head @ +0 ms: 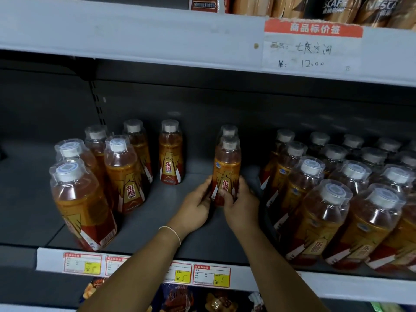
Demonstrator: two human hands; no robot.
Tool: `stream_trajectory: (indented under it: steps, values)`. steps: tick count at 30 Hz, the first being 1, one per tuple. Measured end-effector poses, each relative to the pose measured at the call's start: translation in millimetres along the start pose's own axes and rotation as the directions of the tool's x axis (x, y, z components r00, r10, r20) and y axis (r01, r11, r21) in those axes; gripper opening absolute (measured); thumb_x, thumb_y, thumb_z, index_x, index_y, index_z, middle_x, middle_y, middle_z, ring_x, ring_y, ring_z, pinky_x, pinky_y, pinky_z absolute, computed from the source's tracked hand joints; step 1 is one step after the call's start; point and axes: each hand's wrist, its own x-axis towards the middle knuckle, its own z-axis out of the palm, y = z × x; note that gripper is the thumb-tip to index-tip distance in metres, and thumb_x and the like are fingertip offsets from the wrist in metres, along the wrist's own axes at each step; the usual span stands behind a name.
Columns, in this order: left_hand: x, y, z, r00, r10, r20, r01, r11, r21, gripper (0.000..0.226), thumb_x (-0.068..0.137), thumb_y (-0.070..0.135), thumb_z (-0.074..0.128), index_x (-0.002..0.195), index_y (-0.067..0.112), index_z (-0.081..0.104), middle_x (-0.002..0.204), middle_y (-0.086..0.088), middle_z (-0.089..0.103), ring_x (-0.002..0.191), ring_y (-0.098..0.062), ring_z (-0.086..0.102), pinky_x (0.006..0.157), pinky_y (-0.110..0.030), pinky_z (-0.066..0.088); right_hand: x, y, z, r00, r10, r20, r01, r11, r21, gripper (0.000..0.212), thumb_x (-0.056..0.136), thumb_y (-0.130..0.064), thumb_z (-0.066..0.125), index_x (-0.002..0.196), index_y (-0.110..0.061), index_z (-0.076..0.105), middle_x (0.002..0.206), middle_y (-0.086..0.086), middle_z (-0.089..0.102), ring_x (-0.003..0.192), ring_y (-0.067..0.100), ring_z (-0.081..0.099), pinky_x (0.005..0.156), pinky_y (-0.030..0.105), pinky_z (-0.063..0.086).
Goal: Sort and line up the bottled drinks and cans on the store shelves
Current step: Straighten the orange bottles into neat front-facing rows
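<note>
Item in hand: one held bottle [226,170], amber drink, clear overcap, red and gold label. It stands upright on the shelf [155,212], long axis vertical, roughly mid-depth, in the open gap between two groups of stock.

Grip: the left hand [198,204] holds the bottle's lower left side. The right hand [242,207] holds the lower right, its fingers curled across the foot of the label. The bottle sits directly between the two hands and just beyond them, neither being clearly nearer. A thin bracelet [171,233] is on the left wrist.

Neighbours: a second bottle [229,131] stands immediately behind the held one, in line with it. A lone bottle [170,154] stands to the left and farther back. Beyond that a loose left cluster [123,176] stands unevenly spaced. To the right a packed right block [337,199] stands in rows running front to back. The held bottle appears closer to this block than to the left cluster.

Judgement: any coming move is a sideways slide or a turn to face the label forward. The upright axis should be kept, as the tall shape would tip easily.

Writing: the bottle labels read 东鹏, with 特饮 beneath. The lower price tags [211,275] show ¥5. The upper tag [313,47] is headed 商品标价签, with ¥12.00 handwritten. The dark packs [360,7] on the shelf above show part of "NESCAFE".
</note>
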Motion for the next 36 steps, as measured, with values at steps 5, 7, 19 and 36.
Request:
stream_trajectory:
  steps: [5, 7, 19, 36]
  values:
    - [-2.6, 4.0, 1.0, 1.000, 0.008, -0.006, -0.007, 1.000, 0.010, 0.061, 0.096, -0.013, 0.038, 0.151, 0.011, 0.032, 0.153, -0.004, 0.039, 0.141, -0.011, 0.035, 0.120, -0.035, 0.027, -1.0, 1.6, 0.2, 1.000, -0.012, -0.004, 0.012, 1.000, -0.008, 0.061, 0.094, -0.027, 0.066, 0.149, -0.014, 0.041, 0.138, 0.011, 0.055, 0.120, 0.020, 0.058, 0.099, 0.025, 0.044]
    - [-4.1, 5.8, 0.9, 1.000, 0.023, -0.010, -0.023, 1.000, 0.015, 0.060, 0.095, -0.013, 0.038, 0.150, 0.010, 0.034, 0.151, -0.005, 0.041, 0.140, -0.012, 0.037, 0.119, -0.035, 0.028, -1.1, 1.9, -0.3, 1.000, -0.002, 0.006, 0.002, 0.999, 0.034, 0.062, 0.094, -0.025, 0.066, 0.149, -0.016, 0.040, 0.138, 0.009, 0.055, 0.121, 0.019, 0.058, 0.103, 0.032, 0.047]
    - [-23.5, 23.8, -59.4, 0.859, 0.067, -0.508, 0.033, 0.982, 0.185, 0.060, 0.090, -0.009, 0.047, 0.148, 0.007, 0.039, 0.148, -0.009, 0.045, 0.139, -0.018, 0.039, 0.116, -0.025, 0.027, -3.7, -53.5, 40.8, 0.919, -0.390, 0.052, 0.377, 0.911, 0.167, 0.031, 0.090, -0.008, 0.067, 0.121, -0.006, 0.063, 0.110, 0.009, 0.068, 0.096, 0.012, 0.067, 0.085, 0.027, 0.057]
    - [-44.3, 16.9, -93.1, 0.889, -0.054, -0.454, 0.110, 0.989, 0.098, 0.045, 0.104, 0.020, 0.043, 0.148, 0.018, 0.039, 0.153, 0.004, 0.038, 0.141, -0.008, 0.030, 0.120, -0.031, 0.021, 30.2, -88.6, 80.6, 0.947, -0.172, 0.270, 0.177, 0.984, 0.004, 0.055, 0.085, -0.029, 0.076, 0.129, -0.010, 0.050, 0.119, 0.012, 0.064, 0.111, 0.029, 0.060, 0.094, 0.036, 0.050]
